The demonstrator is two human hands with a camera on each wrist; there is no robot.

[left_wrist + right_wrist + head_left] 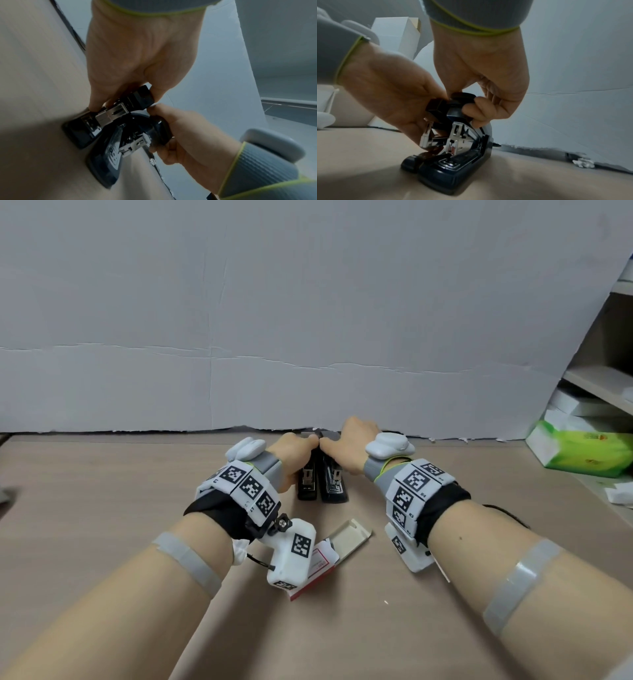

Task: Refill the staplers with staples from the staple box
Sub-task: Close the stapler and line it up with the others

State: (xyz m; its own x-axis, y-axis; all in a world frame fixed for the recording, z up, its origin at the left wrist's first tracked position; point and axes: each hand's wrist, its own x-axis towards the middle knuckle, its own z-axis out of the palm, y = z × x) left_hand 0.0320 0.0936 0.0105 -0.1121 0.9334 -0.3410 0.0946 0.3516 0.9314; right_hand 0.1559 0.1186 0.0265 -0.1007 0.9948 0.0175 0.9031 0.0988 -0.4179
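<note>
Two black staplers stand side by side near the back of the table, a smaller left stapler (306, 482) and a larger right stapler (333, 486). My left hand (303, 444) grips the raised top arm of the left stapler (80, 129). My right hand (337, 444) grips the raised top cover of the right stapler (452, 174), fingers curled round it. Both tops are lifted and the metal magazines show. The red and white staple box (330, 554) lies open behind my left wrist, its flap up. Its contents are hidden.
A grey cardboard backdrop (308, 320) stands right behind the staplers. A green tissue box (579, 451) and shelves with white boxes (596, 392) are at the right. White scraps (583, 163) lie along the backdrop's foot. The brown table (102, 508) stretches to the left.
</note>
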